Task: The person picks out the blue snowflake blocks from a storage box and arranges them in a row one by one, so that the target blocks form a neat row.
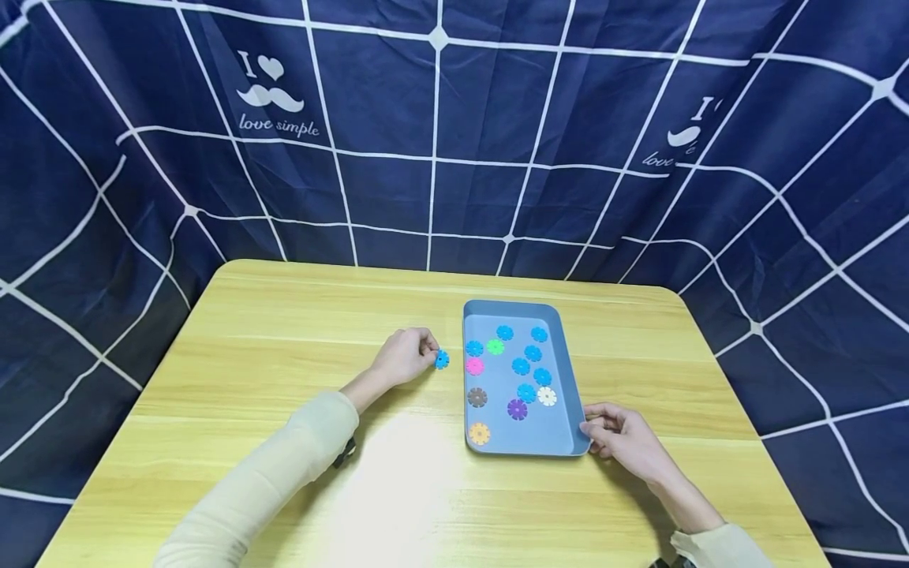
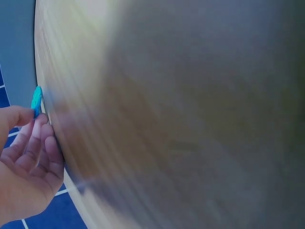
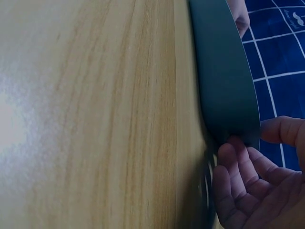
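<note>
Between thumb and fingertips my left hand (image 1: 403, 356) pinches a blue notched plastic disc (image 1: 442, 360), just left of the grey-blue tray (image 1: 568, 379). The left wrist view shows this disc (image 2: 36, 101) nearly edge-on, above curled fingers. My right hand (image 1: 625, 438) grips the tray's wall near its front right corner. In the right wrist view, the thumb is at the rim and the fingers lie against the outer wall (image 3: 228, 81). Inside the tray lie several blue discs (image 1: 521, 366) and single green (image 1: 495, 347), pink (image 1: 474, 365), brown (image 1: 477, 397), purple (image 1: 517, 409), white (image 1: 546, 396) and orange (image 1: 479, 433) ones.
The tray stands on a light wooden table (image 1: 284, 355) with rounded far corners. A dark blue curtain (image 1: 383, 102) with white grid lines hangs behind the table and along both sides. Bright glare lies on the wood in front of the left hand.
</note>
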{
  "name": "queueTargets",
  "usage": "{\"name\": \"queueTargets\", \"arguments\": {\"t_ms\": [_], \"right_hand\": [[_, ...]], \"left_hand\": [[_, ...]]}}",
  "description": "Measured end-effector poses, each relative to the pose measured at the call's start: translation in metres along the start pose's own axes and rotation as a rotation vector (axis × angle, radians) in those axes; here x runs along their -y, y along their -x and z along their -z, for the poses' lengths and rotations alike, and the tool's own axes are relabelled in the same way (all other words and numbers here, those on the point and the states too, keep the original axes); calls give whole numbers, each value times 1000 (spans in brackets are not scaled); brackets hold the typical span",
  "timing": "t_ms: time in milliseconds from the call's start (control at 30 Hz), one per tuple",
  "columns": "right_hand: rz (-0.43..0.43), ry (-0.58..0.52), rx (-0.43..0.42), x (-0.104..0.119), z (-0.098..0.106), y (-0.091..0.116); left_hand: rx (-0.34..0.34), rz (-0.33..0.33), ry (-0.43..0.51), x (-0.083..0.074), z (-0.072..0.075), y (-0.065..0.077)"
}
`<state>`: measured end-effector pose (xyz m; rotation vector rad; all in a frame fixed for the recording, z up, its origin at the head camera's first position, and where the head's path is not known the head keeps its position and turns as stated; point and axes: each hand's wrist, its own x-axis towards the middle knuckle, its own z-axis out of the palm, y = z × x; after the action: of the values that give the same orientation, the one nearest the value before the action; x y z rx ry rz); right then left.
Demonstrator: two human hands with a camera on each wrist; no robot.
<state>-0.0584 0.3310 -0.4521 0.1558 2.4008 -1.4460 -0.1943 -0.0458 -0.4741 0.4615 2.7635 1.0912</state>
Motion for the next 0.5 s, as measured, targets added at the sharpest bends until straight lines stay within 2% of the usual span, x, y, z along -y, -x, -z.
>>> {"name": "queueTargets", "arguments": {"t_ms": [500], "right_hand": [[7,6,-1,-2,0,1]], "left_hand": [[11,7,-21,-1,2,0]]}}
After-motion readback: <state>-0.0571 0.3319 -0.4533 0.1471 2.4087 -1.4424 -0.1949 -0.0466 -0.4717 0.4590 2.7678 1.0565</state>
